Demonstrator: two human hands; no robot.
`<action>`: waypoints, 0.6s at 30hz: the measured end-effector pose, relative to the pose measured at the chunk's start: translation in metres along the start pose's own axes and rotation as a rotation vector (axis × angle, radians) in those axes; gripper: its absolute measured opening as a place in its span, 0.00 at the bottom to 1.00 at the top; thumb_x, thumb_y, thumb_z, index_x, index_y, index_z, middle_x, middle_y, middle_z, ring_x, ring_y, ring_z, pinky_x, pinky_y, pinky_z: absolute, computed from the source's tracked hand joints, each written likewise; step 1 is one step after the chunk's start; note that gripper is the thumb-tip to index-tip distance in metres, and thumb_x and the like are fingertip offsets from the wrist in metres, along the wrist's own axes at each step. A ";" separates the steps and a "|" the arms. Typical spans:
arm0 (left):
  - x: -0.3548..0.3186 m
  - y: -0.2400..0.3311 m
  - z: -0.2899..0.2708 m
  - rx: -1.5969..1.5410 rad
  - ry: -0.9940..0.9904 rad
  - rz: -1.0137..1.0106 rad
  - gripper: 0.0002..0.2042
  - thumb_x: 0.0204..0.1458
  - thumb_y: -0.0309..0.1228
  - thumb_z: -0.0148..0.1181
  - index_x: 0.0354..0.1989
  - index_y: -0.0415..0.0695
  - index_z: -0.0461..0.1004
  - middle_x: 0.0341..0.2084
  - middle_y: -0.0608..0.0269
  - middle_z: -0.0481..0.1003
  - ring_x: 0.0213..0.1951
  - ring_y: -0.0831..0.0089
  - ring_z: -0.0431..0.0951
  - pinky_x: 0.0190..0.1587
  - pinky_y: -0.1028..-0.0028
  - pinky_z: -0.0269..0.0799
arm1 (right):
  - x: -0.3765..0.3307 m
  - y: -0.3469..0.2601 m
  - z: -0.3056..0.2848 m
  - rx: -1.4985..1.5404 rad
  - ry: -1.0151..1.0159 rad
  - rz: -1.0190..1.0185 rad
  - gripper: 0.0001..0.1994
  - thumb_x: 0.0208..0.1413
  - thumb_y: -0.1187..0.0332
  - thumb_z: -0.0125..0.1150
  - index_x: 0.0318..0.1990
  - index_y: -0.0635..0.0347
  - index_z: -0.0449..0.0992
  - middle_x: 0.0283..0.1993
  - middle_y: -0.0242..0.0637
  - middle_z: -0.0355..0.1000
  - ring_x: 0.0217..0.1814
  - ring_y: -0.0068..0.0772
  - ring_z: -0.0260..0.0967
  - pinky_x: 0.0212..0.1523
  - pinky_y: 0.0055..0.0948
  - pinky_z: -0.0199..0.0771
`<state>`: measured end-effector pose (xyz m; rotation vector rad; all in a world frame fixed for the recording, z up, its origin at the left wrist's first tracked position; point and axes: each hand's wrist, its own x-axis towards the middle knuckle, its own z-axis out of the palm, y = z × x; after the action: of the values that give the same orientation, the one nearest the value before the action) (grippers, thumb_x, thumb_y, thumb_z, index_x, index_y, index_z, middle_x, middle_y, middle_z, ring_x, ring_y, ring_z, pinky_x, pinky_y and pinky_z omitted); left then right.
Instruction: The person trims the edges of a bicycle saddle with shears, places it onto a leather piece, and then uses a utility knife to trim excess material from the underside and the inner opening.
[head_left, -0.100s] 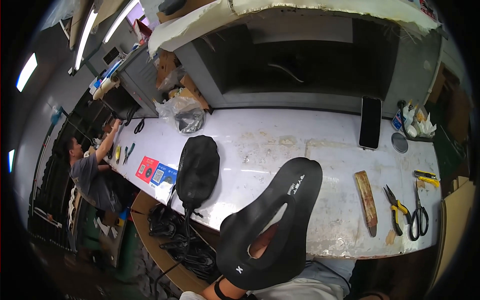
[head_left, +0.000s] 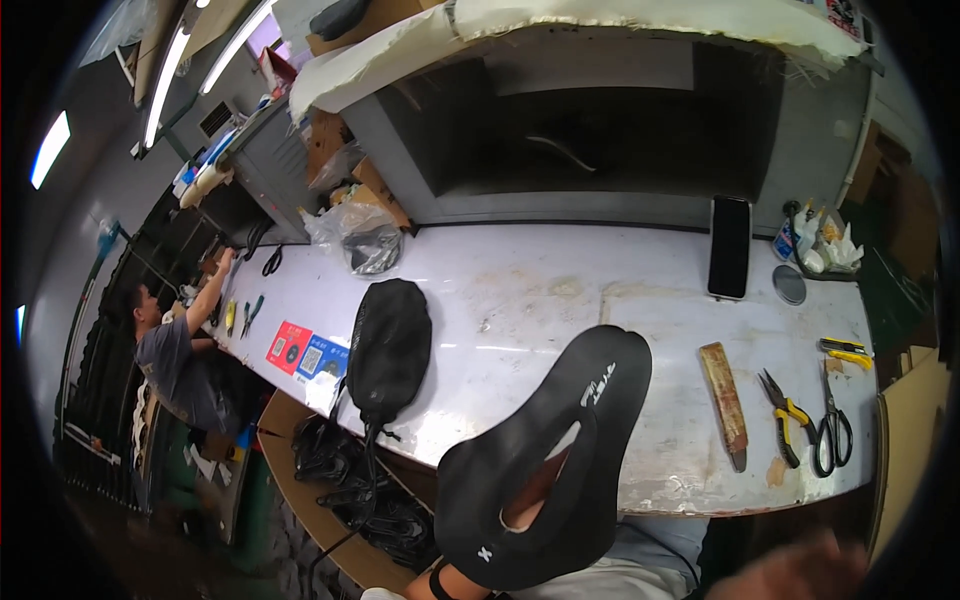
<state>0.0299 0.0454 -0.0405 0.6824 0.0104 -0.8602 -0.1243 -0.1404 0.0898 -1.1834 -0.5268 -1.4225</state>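
The black bicycle saddle [head_left: 545, 460] is held up from beneath by the left hand [head_left: 530, 492], skin glimpsed through its cutout, over the white workbench [head_left: 560, 290] edge; right hand [head_left: 800, 572] blurred, pose indeterminable; support should be kept level, clear of the pliers [head_left: 783, 418].

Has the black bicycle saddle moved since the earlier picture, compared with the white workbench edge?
No. The black bicycle saddle lies at the same place across the front edge of the white workbench, its wide end equally near the wooden-handled tool.
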 end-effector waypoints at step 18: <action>0.030 0.055 0.004 0.206 0.158 -0.009 0.32 0.65 0.25 0.60 0.76 0.40 0.54 0.66 0.49 0.67 0.66 0.67 0.69 0.67 0.66 0.67 | 0.007 0.115 -0.027 0.115 -0.191 1.494 0.38 0.55 0.77 0.74 0.71 0.66 0.58 0.51 0.40 0.79 0.52 0.26 0.77 0.54 0.27 0.79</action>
<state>0.0875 0.0475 -0.0148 0.9430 0.0672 -0.8211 -0.0270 -0.1948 0.0508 -1.1491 0.2060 0.0030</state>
